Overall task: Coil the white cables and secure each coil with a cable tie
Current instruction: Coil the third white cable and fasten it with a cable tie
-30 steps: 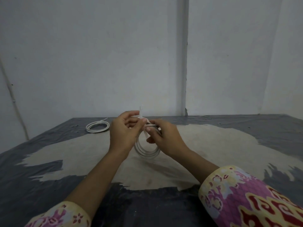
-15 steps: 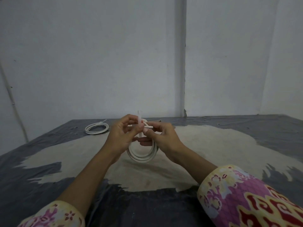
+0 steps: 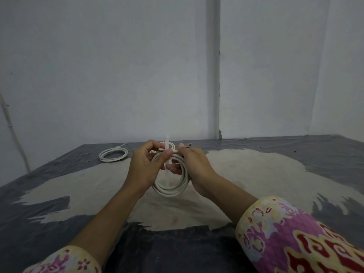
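A white cable coil (image 3: 171,189) is held upright above the table between both hands. My left hand (image 3: 144,166) pinches the coil's top together with a translucent white cable tie (image 3: 167,143), whose end sticks up above my thumb and whose tail hangs down through the coil. My right hand (image 3: 194,164) grips the coil's right upper side with curled fingers. A second white coil (image 3: 112,154), bound, lies flat on the table at the far left.
The table (image 3: 256,174) has a worn dark grey cover with a large pale patch in the middle. White walls stand close behind, with a thin white pipe (image 3: 11,131) running down the left wall.
The coil has come lower and nearer to me, more of its loop showing beneath my hands. The cable tie now stands vertical across the coil's top.
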Demonstrator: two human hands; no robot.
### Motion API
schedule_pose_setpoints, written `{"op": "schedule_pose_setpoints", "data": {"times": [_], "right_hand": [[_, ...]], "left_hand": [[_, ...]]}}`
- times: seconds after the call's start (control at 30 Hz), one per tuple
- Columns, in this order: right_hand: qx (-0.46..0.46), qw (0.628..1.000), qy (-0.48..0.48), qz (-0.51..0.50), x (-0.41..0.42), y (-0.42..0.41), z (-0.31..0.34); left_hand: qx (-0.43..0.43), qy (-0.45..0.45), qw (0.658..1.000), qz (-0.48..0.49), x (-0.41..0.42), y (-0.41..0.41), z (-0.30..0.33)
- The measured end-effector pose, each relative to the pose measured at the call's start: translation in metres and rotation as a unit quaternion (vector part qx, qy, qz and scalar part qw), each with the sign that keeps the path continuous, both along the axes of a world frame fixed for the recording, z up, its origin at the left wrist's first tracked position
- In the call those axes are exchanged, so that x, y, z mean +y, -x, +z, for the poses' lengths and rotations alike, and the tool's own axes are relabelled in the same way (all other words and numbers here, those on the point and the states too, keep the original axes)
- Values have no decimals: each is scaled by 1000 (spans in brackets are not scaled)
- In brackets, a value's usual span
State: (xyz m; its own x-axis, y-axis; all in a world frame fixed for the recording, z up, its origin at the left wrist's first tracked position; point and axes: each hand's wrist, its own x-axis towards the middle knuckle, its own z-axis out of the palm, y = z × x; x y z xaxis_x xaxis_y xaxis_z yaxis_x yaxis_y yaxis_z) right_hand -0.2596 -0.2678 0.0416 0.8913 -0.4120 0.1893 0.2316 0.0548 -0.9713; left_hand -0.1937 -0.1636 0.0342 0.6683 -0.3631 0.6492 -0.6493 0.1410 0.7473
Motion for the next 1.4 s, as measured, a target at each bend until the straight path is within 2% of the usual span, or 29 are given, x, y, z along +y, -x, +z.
{"op": "schedule_pose_setpoints", "data": {"times": [0.1, 0.27, 0.37, 0.5, 0.57, 0.67, 0.83, 1.1, 1.23, 1.4], "right_hand": [[64, 993, -92, 38, -2, 6, 7], [130, 980, -82, 124, -10, 12, 13], [144, 973, -134, 123, -16, 9, 11], [81, 981, -173, 12, -17, 1, 7], [41, 983, -177, -12, -18, 4, 6], [-19, 980, -200, 7, -19, 7, 5], [-48, 980, -180, 64, -19, 4, 4], [-28, 990, -116, 71, -18, 7, 2], [-36, 988, -127, 76, -16, 7, 1], [-70, 983, -135, 102, -14, 9, 5]], "left_hand": [[-24, 16, 1000, -9, -2, 4, 2], [-36, 17, 999, -37, -3, 5, 1], [2, 37, 998, -56, -4, 6, 2], [76, 49, 991, -95, -7, 9, 1], [102, 45, 987, -113, -8, 8, 1], [117, 26, 983, -140, -8, 7, 1], [113, 27, 982, -152, -3, 8, 1], [123, 27, 983, -131, -3, 9, 1], [132, 28, 981, -138, -2, 6, 1], [200, 46, 962, -179, -2, 3, 2]]}}
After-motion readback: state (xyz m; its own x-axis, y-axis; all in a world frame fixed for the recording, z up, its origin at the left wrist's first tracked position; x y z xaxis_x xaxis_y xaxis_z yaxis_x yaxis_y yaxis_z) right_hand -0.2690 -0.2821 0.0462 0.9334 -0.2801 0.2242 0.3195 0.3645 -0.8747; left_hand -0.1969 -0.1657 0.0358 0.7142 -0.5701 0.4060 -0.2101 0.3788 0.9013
